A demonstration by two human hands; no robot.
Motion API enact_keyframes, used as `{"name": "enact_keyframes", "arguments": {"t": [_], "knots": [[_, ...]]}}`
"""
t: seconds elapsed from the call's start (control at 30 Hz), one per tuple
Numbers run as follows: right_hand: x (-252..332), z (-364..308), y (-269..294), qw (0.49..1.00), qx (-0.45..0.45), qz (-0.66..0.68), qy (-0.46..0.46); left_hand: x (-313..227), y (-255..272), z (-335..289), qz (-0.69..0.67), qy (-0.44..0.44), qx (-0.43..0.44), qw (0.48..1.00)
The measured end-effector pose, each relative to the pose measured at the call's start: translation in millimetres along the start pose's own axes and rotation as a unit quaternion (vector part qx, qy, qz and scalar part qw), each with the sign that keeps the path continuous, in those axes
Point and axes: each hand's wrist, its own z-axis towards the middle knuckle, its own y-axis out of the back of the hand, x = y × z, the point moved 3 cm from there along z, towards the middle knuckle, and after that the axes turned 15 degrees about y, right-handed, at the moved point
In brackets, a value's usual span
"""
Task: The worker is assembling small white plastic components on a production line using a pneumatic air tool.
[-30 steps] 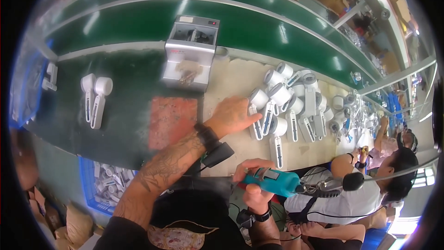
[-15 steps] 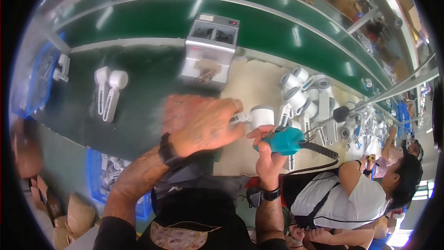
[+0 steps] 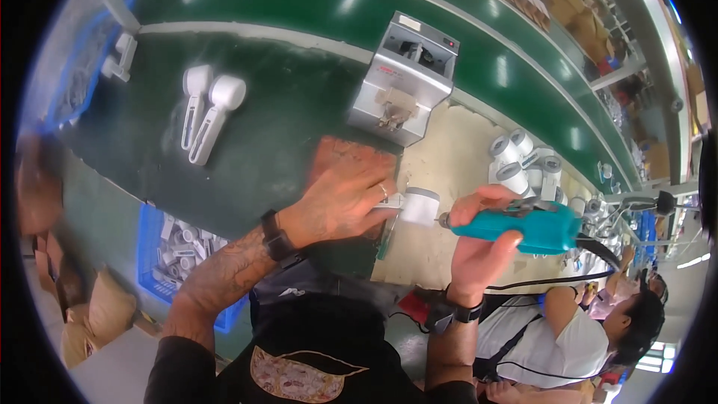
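My left hand is closed around the handle of a white handheld device with a round, drum-shaped head. It holds the device low over the bench, beside a reddish pad, and the fingers hide most of the handle. An electric screwdriver with a teal body lies nearly level in my right hand, its front end pointing left at the device's head. Whether the tip touches the head I cannot tell. A black cord trails from the screwdriver's rear.
Beyond my hands stands a silver screw feeder. Two similar white devices lie at left, several more at right. A blue crate of white parts sits near left. A co-worker sits at right; a metal arm juts in.
The view has shifted, so the bench appears farther right. My right hand has drawn the screwdriver rightward from the device and levelled it. My left hand keeps its hold on the handle.
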Motion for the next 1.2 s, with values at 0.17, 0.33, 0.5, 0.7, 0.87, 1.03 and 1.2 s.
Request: {"name": "enact_keyframes", "arguments": {"t": [0.17,0.33,0.5,0.7,0.87,1.03,1.2], "knots": [[-7,41,-31,0.997,0.020,0.070,0.023,14,-1,8,-0.073,-0.010,0.009,0.997],[-39,81,-74,0.999,0.012,0.008,0.050,24,1,22,0.009,-0.010,0.118,0.993],[-75,97,-93,0.995,0.046,-0.050,0.076,20,9,7,0.044,-0.026,0.086,0.995],[-98,89,-102,0.995,0.052,-0.023,0.078,27,6,7,0.047,0.034,0.056,0.997],[-99,80,-100,0.997,0.057,-0.006,0.053,31,2,6,0.035,0.015,0.004,0.999],[-65,64,-80,0.997,0.072,0.004,0.019,35,2,10,0.031,0.019,0.005,0.999],[-57,42,-65,0.997,0.068,0.018,0.014,31,5,10,0.036,0.029,0.028,0.999]]}}
